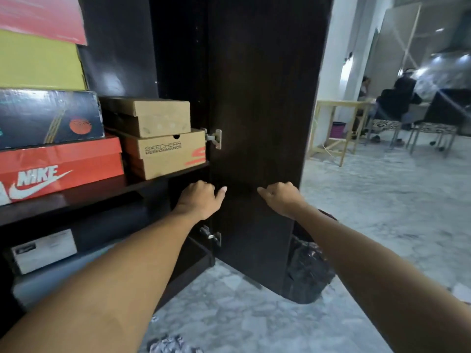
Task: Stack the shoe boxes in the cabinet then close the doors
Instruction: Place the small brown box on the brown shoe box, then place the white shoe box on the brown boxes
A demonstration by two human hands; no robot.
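The dark brown cabinet door [260,98] on the right stands open, swung out toward me. My left hand [200,200] and my right hand [279,198] are both in front of its inner face at mid height, fingers curled, holding nothing. On the shelf [84,197] to the left sit a brown Skechers box [165,155] with a plain brown box [150,115] on top. Beside them a red Nike box [56,169] carries a dark blue box [48,117], a yellow box [38,62] and a red box [43,16].
A white-labelled box [43,250] lies on the lower shelf. A black plastic bag [308,266] sits on the floor behind the door. Two metal hinges [214,138] join door and cabinet. At the far right are a wooden table [339,128], chairs and seated people.
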